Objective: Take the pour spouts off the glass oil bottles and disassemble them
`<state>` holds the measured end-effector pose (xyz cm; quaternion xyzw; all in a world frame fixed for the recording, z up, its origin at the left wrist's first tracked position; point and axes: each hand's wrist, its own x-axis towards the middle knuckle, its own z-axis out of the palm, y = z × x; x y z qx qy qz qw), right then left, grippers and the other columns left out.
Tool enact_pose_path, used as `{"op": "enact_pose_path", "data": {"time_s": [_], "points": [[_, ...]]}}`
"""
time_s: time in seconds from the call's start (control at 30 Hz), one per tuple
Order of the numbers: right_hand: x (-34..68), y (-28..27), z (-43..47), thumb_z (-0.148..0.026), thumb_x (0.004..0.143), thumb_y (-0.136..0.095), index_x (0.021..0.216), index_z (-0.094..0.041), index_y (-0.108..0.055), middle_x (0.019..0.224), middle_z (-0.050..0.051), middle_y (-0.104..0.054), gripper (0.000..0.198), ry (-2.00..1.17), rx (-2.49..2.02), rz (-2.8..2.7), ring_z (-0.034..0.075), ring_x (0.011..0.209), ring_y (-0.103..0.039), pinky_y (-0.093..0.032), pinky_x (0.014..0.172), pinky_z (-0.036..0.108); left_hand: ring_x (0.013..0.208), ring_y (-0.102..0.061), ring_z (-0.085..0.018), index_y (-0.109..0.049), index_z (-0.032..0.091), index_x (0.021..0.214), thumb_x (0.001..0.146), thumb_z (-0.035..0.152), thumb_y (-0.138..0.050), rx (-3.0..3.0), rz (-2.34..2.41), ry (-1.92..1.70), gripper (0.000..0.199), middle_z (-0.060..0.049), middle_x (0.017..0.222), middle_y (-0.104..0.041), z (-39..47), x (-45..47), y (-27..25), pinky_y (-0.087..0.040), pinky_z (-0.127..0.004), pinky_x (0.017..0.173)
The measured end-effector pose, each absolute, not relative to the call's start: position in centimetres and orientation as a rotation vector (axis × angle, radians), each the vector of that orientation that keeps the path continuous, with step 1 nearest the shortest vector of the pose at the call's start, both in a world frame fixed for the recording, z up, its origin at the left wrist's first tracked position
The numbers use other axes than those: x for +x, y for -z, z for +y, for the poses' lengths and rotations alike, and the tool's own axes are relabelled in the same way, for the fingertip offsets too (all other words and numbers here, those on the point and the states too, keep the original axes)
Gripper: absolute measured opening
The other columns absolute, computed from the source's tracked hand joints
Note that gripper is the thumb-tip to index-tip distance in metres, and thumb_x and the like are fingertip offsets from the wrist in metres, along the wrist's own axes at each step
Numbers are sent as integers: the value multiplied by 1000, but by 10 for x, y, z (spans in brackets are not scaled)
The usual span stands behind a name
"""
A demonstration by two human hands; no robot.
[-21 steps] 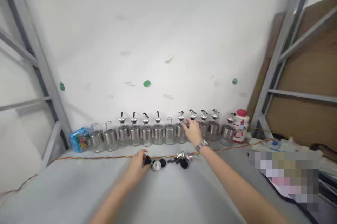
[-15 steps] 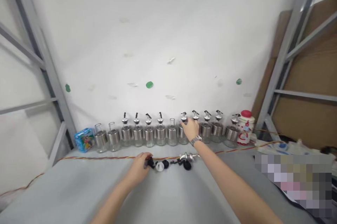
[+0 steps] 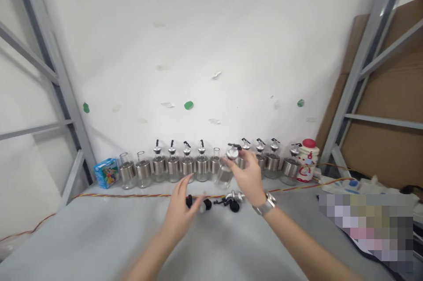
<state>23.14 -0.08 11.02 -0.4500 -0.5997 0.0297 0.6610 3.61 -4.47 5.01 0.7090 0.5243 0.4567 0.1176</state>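
Observation:
Gripped near its neck by my right hand (image 3: 247, 173), a glass oil bottle (image 3: 224, 175) with a steel band and a silver pour spout (image 3: 232, 153) hangs tilted in front of the row. The bottle is blurred by motion. My left hand (image 3: 181, 204) is open, thumb and fingers apart, holding nothing. It hovers over small black cap parts (image 3: 207, 204), partly hiding them. Beside these lie a black round cap (image 3: 234, 206) and a loose silver spout piece (image 3: 235, 195). Behind, an open-necked bottle (image 3: 216, 164) stands without a spout.
Several spouted bottles (image 3: 187, 166) line the wall; two spoutless bottles (image 3: 143, 170) stand at left. A blue box (image 3: 106, 173) and a red-lidded jar (image 3: 309, 160) flank the row. A twisted cord (image 3: 132, 196) crosses the grey table (image 3: 82, 237). Metal frames (image 3: 360, 69) rise at both sides.
My right hand has lifted a spouted bottle out of the row and brought it nearer, tilting it. My left hand has let go of the black part, opened and risen slightly.

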Motion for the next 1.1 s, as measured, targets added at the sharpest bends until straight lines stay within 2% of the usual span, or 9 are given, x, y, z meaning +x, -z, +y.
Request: {"op": "enact_pose_path", "data": {"time_s": [0.1,0.2,0.3,0.47,0.77,0.87,0.93,1.0,1.1], "points": [[216,-96,-28,-37,68,-63,90,-18,-55,91,7,-62,30,-623,-910,-1403,21,89,-55,-40,81,35,117,-36,-25,-26,24,129,66,36,-61,2162,1454,-1296,74,-8,130,-39,-61,57,-51,-30,-39,96],[204,-79,-34,-37,68,-62,95,-17,-54,95,8,-63,34,-975,-843,-1417,21,88,-57,-42,79,34,101,-50,-23,-35,22,119,65,28,-60,2132,1474,-1251,60,-7,112,-53,-62,64,-43,-38,-35,85],[197,-71,-25,-41,66,-63,91,-16,-56,89,7,-63,36,-962,-952,-1409,20,81,-57,-43,71,32,93,-53,-23,-36,22,117,64,20,-56,2107,1684,-1160,56,-6,104,-56,-57,58,-36,-42,-33,76],[187,-74,-17,-50,68,-56,69,-17,-54,61,-1,-55,33,-722,-1119,-1307,15,59,-50,-39,57,26,93,-51,-24,-36,20,119,63,12,-51,2282,2023,-977,59,-7,104,-53,-56,52,-35,-40,-32,74],[173,-86,-8,-49,60,-63,57,-17,-48,52,-4,-48,35,-660,-1124,-1294,11,52,-42,-33,49,24,98,-47,-24,-34,17,120,64,11,-50,2211,2099,-997,58,-9,105,-50,-56,53,-39,-37,-31,77],[176,-85,2,-46,58,-65,53,-17,-46,50,-5,-44,36,-788,-1077,-1326,10,49,-38,-31,48,23,96,-47,-24,-35,19,117,61,13,-54,2096,1894,-1029,60,-9,104,-51,-53,49,-42,-37,-31,76],[182,-83,6,-44,55,-68,53,-16,-46,50,-5,-43,35,-862,-1065,-1343,9,49,-37,-30,47,23,84,-51,-20,-39,20,110,58,13,-56,1986,1626,-1017,55,-5,94,-53,-53,46,-47,-39,-28,68],[188,-81,7,-43,54,-69,55,-15,-49,52,-4,-46,34,-945,-1039,-1352,10,50,-39,-31,49,24,71,-50,-15,-42,20,100,56,12,-58,1839,1315,-938,47,-1,83,-52,-55,43,-55,-38,-24,60],[192,-80,5,-42,54,-70,61,-15,-53,58,-2,-52,33,-1130,-920,-1307,12,55,-46,-36,52,24,68,-49,-12,-44,19,97,57,15,-62,1620,1001,-790,43,1,81,-51,-60,42,-64,-38,-23,58]]}}
